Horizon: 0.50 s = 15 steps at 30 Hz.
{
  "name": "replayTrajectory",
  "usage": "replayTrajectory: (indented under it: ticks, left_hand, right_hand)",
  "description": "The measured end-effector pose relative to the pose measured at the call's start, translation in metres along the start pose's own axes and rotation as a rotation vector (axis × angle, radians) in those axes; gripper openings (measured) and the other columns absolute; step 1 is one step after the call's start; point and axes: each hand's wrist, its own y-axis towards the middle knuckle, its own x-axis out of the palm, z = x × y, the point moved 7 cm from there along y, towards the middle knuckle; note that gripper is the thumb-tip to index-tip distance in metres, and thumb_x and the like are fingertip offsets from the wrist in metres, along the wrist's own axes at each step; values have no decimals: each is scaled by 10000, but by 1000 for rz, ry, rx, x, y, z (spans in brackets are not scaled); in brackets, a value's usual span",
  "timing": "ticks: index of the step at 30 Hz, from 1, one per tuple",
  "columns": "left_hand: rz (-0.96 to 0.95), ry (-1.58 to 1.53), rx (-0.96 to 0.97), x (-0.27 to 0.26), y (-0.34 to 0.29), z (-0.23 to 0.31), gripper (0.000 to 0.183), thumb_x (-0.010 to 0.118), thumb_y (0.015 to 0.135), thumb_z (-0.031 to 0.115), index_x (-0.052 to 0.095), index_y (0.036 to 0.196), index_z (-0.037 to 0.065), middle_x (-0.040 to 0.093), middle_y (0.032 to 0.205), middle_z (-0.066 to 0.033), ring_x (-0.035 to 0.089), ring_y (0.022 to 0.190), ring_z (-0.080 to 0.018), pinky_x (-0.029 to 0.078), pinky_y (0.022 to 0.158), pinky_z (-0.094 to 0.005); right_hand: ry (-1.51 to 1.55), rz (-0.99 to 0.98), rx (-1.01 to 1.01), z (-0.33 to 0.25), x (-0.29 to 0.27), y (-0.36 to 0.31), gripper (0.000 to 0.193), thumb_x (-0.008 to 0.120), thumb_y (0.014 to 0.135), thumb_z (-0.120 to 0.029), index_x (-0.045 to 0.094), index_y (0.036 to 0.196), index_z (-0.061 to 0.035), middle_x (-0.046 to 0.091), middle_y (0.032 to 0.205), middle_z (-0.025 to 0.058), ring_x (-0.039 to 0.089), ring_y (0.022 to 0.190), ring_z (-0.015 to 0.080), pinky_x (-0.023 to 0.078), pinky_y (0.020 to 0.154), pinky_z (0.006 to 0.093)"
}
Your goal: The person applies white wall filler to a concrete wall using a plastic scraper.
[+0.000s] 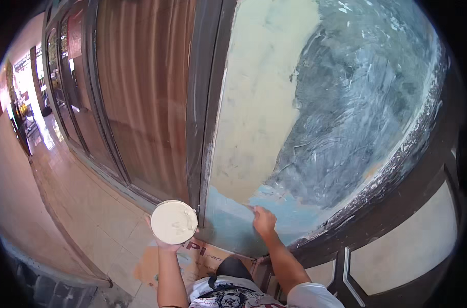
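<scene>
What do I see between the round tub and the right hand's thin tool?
In the head view, the lower end of the dark post and a light blue wall area appear between the tub and the thin tool.

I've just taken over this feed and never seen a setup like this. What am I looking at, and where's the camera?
There's no machine here: these are a person's two bare hands. The single picture comes from a wide fisheye camera on their head, looking down, so straight edges bend near the rim.

The left hand holds up a round tub of cream paste. The right hand grips a thin tool, mostly hidden, at the wall. That wall shows a cream area, a rough grey patch and light blue below. Cardboard lies on the floor.
</scene>
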Motion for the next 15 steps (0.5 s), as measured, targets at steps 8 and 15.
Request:
replayTrajectory:
  ticks: [8,15]
  left_hand:
    - [-34,-18,17,1,-2,5,1072,336,855,937,461,1529,113,547,1455,-278,599,1186,-574,525,845,-790]
    - [-33,-61,6,5,-8,4,1074,343,851,938,460,1527,112,534,1454,-304,586,1200,-581,529,840,-778]
  right_hand:
    - [86,128,-42,4,11,-19,195,625,901,-82,759,1012,-172,758,959,92,711,902,365,539,769,543]
    - [-9,325,-42,-10,-21,-6,158,648,879,-83,741,987,-151,725,926,68,686,838,338,495,677,523]
